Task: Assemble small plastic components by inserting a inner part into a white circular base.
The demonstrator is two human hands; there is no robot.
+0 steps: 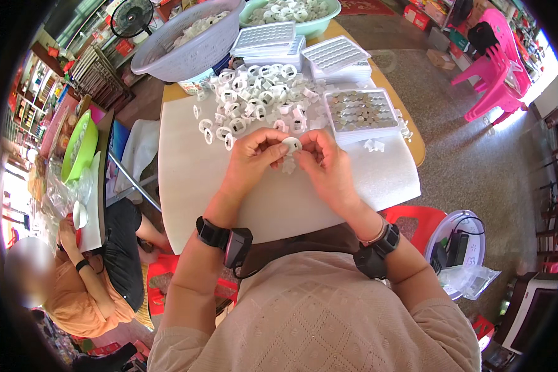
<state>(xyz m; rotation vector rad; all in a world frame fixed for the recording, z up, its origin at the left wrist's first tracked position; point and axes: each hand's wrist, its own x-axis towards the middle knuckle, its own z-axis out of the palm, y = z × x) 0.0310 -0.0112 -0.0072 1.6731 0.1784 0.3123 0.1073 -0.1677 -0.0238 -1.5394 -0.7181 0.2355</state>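
Observation:
Both hands meet over the white-covered table point(266, 214), pinching a small round white plastic part point(292, 145) with a dark slot in it. My left hand point(254, 158) grips its left side between thumb and fingertips. On its other side my right hand point(326, 164) has closed fingers at the rim. A small translucent piece point(288, 165) shows just below the part; whether it is attached I cannot tell. Beyond my hands spreads a loose pile of similar white parts point(254, 93). Right of the pile, a white tray point(364, 131) holds rows of small metallic discs.
Stacked white trays point(266, 38) and another stack point(336, 56) stand at the table's far side. A lavender basket point(167, 62) and a green basin point(325, 25) hold more white parts. At left, another person point(96, 288) sits working. A red stool point(415, 226) stands near my right.

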